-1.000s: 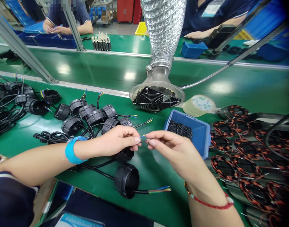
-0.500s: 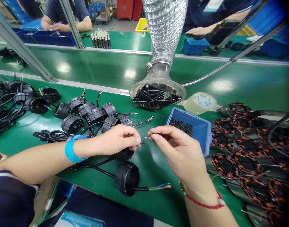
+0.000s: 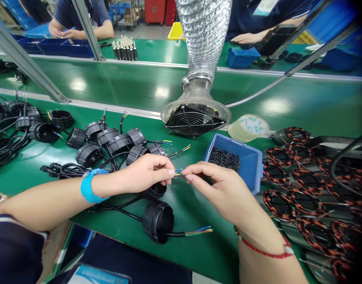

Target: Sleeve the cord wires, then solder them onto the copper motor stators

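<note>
My left hand [image 3: 147, 172] is closed in a pinch on the thin coloured wire ends [image 3: 178, 172] of a black cable; a blue band sits on that wrist. My right hand [image 3: 221, 188] is pinched on the tips of the same wires from the right side, a red cord on its wrist. A black round cap [image 3: 155, 191] on that cable lies just under my left hand. Another black cap [image 3: 158, 221] with blue, yellow and red wires lies nearer me on the green bench [image 3: 195, 213].
A blue bin [image 3: 252, 165] with small black pieces stands right of my hands. A fan duct [image 3: 195, 118] and a tape roll [image 3: 248, 127] sit behind it. Copper-wound coils [image 3: 305, 197] fill the right side, several black caps [image 3: 110, 144] the left. Other people work across the conveyor.
My right fingertips have closed back onto the wire tips after parting slightly. Both hands otherwise stay in place.
</note>
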Action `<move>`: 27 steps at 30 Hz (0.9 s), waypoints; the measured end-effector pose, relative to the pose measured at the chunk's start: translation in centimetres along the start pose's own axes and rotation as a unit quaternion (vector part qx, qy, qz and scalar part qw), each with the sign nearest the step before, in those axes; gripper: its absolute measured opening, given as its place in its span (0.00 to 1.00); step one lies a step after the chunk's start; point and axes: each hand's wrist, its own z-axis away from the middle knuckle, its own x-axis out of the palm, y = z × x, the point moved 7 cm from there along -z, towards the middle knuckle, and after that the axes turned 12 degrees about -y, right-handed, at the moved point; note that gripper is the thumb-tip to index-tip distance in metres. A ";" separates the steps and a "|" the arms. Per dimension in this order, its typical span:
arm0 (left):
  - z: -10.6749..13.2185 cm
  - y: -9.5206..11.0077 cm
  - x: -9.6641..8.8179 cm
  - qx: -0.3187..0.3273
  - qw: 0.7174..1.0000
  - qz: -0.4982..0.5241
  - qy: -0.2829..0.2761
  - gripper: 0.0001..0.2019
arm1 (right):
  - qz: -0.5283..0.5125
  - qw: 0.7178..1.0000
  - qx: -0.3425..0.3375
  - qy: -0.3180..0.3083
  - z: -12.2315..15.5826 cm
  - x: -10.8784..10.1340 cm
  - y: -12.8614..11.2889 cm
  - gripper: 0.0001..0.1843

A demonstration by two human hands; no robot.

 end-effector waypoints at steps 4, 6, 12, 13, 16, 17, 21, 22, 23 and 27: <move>0.1 -0.1 -0.1 -0.009 1.000 -0.022 0.006 0.06 | -0.065 0.997 0.031 -0.037 -0.2 0.9 0.5 0.08; 0.0 -0.1 -0.1 -0.009 1.000 -0.024 0.008 0.06 | -0.138 0.988 0.055 -0.041 -0.1 1.1 1.0 0.11; 0.0 0.1 0.0 -0.005 1.000 -0.023 -0.003 0.07 | -0.282 0.957 0.034 0.052 -0.1 -0.5 1.5 0.11; 0.0 0.1 0.1 -0.006 1.000 -0.024 -0.006 0.07 | -0.286 0.956 0.023 0.067 -0.2 -0.7 1.5 0.12; 0.1 0.2 0.1 -0.012 1.000 -0.025 -0.006 0.07 | -0.310 0.948 0.030 0.066 -0.6 0.0 1.8 0.13; 0.1 0.3 0.1 -0.013 1.000 -0.027 -0.006 0.06 | -0.321 0.944 0.039 0.060 -0.7 0.4 2.0 0.13; 0.1 0.4 0.2 -0.015 0.999 -0.035 -0.008 0.06 | -0.322 0.944 0.043 0.051 -0.8 1.1 2.0 0.13; 0.1 0.4 0.2 -0.015 0.999 -0.037 -0.009 0.06 | -0.317 0.946 0.040 0.052 -0.7 1.1 1.9 0.13; 0.1 0.4 0.2 -0.015 0.999 -0.039 -0.009 0.07 | -0.310 0.949 0.037 0.051 -0.7 1.0 1.8 0.13; 0.1 0.3 0.2 -0.012 0.998 -0.055 -0.011 0.07 | -0.264 0.962 0.040 0.052 -0.5 0.7 1.5 0.15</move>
